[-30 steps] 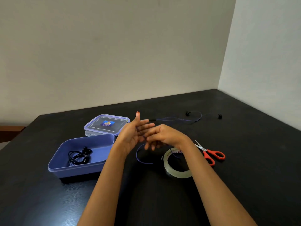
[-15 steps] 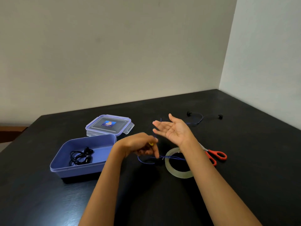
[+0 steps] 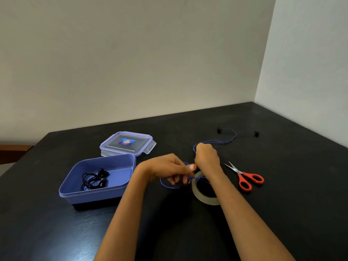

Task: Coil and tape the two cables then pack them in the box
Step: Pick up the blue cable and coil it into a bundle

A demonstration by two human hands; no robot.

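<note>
Now I see the black table [image 3: 282, 185] bearing the open blue box [image 3: 98, 193] with the black cable [image 3: 94, 178] coiled inside, while my left hand [image 3: 167, 169] and right hand [image 3: 207, 158] both pinch the blue cable [image 3: 224, 141] above the tape roll [image 3: 203, 197].

plain beige walls [image 3: 131, 63] meet in a corner behind a black table [image 3: 282, 185].

Two earphone cables: one blue [image 3: 224, 141], one black [image 3: 94, 179]. One blue plastic box [image 3: 98, 193]. One clip-lock lid [image 3: 128, 144]. One roll of clear tape [image 3: 204, 197]. One pair of red-handled scissors [image 3: 246, 178]. Two hands, the left [image 3: 167, 169] and the right [image 3: 207, 157]. One black counter [image 3: 282, 204].
</note>
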